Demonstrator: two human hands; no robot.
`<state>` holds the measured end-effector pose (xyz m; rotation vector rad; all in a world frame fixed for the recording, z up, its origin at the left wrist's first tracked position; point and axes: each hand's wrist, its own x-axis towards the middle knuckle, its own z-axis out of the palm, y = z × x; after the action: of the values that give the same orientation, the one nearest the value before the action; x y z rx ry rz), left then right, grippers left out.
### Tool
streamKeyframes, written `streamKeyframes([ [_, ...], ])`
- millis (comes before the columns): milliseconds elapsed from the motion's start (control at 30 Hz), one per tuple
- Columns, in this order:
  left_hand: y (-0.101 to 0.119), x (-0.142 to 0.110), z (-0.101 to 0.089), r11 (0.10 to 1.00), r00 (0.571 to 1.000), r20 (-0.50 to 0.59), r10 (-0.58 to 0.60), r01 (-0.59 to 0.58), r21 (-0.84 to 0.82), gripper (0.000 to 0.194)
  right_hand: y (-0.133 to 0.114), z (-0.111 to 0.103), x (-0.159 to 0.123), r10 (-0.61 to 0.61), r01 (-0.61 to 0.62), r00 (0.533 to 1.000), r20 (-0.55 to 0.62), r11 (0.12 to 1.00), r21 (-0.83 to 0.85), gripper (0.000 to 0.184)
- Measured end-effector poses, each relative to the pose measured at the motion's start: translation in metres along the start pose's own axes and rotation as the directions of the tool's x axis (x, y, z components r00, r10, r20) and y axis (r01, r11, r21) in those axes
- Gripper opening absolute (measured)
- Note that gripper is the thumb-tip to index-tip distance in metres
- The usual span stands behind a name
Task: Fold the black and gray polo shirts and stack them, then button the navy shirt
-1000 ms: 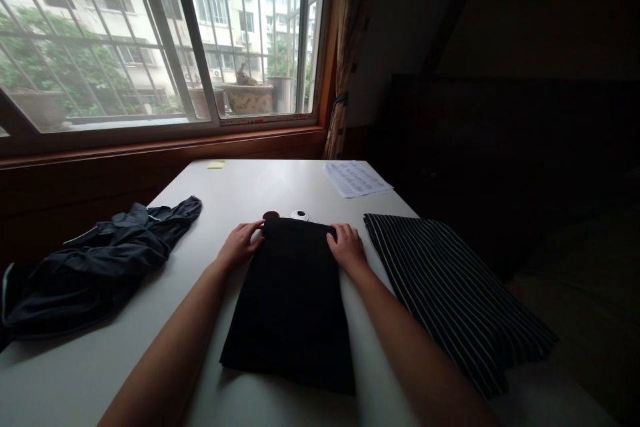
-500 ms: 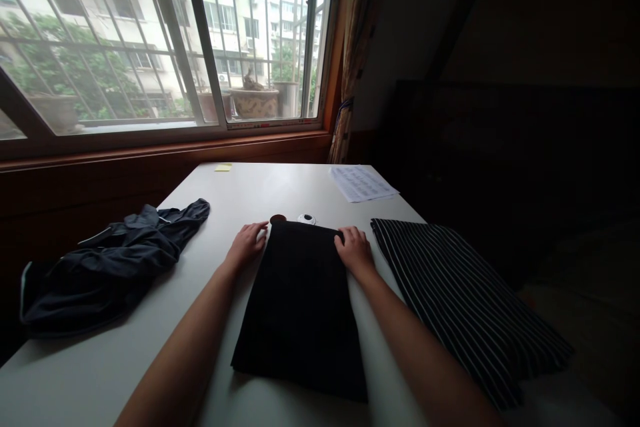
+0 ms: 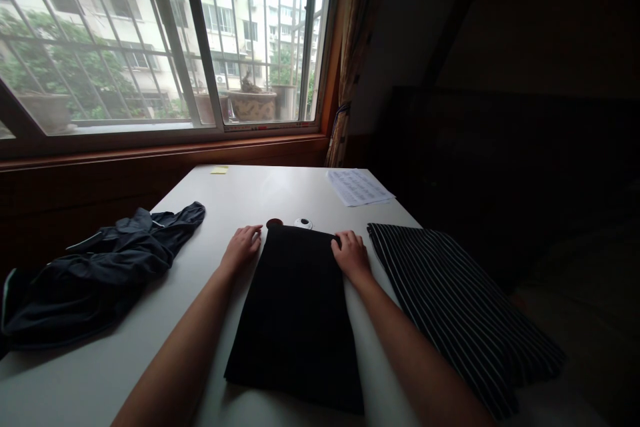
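A black folded cloth (image 3: 295, 313) lies flat on the white table (image 3: 250, 193) in front of me. My left hand (image 3: 242, 247) rests flat on the table at the cloth's far left corner, fingers spread. At the far right corner my right hand (image 3: 351, 254) lies with its fingers curled over the cloth's edge. Just beyond the cloth sit a small dark round object (image 3: 275, 223) and a small white round object (image 3: 303, 223).
A crumpled dark garment (image 3: 95, 267) lies at the left of the table. A black cloth with white stripes (image 3: 450, 307) hangs over the right edge. A printed paper (image 3: 357, 187) and a yellow sticky note (image 3: 219, 170) lie near the window.
My left hand has slid off the cloth's corner onto the table beside it. The right hand stays at the far right corner. The view shifted slightly.
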<state>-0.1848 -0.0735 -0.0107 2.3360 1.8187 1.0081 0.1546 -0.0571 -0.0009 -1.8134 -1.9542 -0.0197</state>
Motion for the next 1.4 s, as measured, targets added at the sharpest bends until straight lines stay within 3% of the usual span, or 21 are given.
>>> streamKeyframes([
  [767,0.002,0.002,0.0,0.999,0.999,-0.002,-0.041,0.041,0.036,0.032,0.004,0.002,0.003,0.006,-0.006,1.0,0.008,1.0,0.018,0.03],
  [1400,0.005,-0.002,-0.001,0.998,0.999,0.036,-0.006,0.004,0.063,0.034,0.012,0.005,0.003,-0.038,0.037,0.999,0.009,0.997,0.07,0.032],
])
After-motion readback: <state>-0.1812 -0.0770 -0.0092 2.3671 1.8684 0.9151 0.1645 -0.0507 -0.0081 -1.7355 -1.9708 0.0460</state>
